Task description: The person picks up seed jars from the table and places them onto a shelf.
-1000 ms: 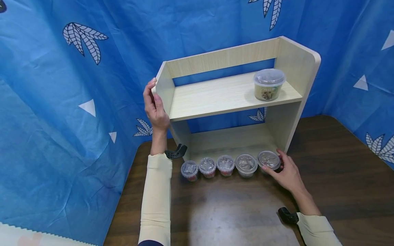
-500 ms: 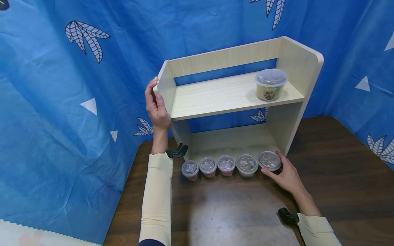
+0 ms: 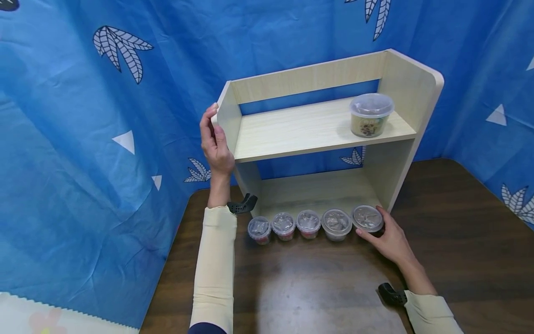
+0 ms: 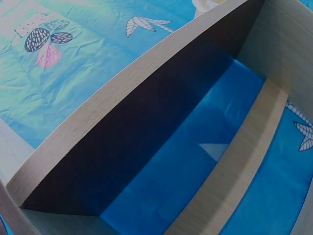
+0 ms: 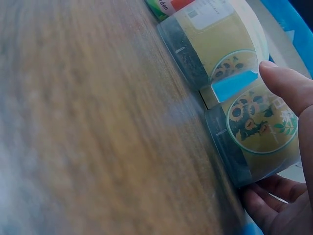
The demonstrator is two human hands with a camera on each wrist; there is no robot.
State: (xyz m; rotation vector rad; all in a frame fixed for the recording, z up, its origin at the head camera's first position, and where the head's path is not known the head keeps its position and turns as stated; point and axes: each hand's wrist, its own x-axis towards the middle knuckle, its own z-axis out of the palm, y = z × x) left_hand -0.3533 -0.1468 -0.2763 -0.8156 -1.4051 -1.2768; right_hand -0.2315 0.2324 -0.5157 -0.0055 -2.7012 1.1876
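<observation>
My left hand (image 3: 217, 144) grips the front edge of the left side panel of a pale wooden two-tier shelf (image 3: 292, 130), thumb and fingers on either side of it. My right hand (image 3: 390, 239) holds a round clear plastic tub (image 3: 367, 218) with a lid, at the right end of a row. In the right wrist view the held tub (image 5: 264, 122) shows a sunflower label, with the thumb at its lid side and fingers near its base. Beside it stands a similar tub (image 5: 220, 44). Three smaller lidded tubs (image 3: 283, 225) continue the row leftward, before the lower shelf.
A larger lidded tub (image 3: 370, 115) with a cartoon label stands at the right of the upper tier. The shelf stands on a dark brown wooden table (image 3: 300, 287). A blue curtain (image 3: 167, 93) with leaf prints hangs behind and to the left.
The view has shifted slightly, so everything sits a little further right. The right thumb has moved from the rim of the tub lid down to its side; the left hand keeps its grip.
</observation>
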